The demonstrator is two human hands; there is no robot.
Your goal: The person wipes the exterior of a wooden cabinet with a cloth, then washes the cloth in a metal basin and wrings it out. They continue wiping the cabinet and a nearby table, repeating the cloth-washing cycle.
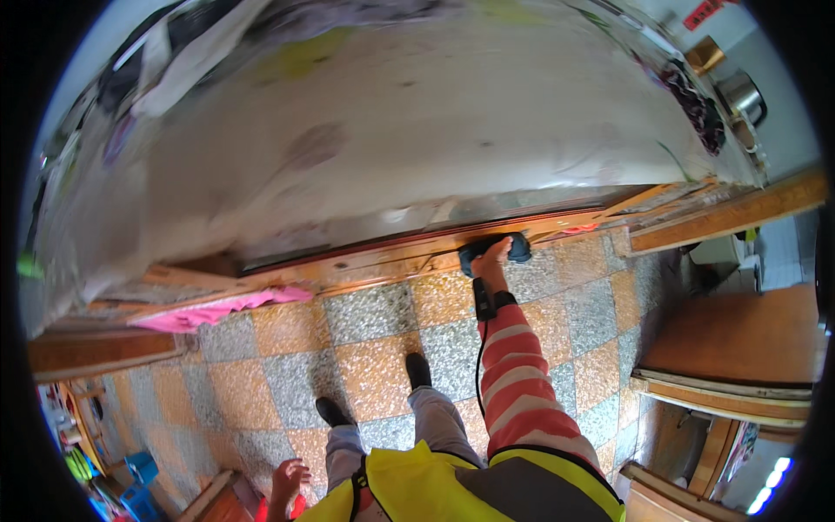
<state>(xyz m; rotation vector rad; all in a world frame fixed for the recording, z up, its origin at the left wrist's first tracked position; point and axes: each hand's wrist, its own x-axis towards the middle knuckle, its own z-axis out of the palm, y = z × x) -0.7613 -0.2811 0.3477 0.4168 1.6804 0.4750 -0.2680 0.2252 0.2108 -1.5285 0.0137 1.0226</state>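
My right hand, at the end of a red-and-white striped sleeve, grips a dark cloth. The cloth lies against the wooden front of a large piece of furniture. Over the top of that furniture is a pale, floral-patterned cover, which looks like plastic and blurs in places. Low at the left of my body, my left hand hangs with its fingers loosely curled and apart, and nothing shows in it. Something red is beside it, partly hidden by my yellow vest.
Pink fabric hangs along the furniture's lower left side. Checkered terrazzo tiles cover the floor under my feet. Wooden furniture with a brown top stands at the right. A metal pot is at the upper right, and blue plastic containers are at the lower left.
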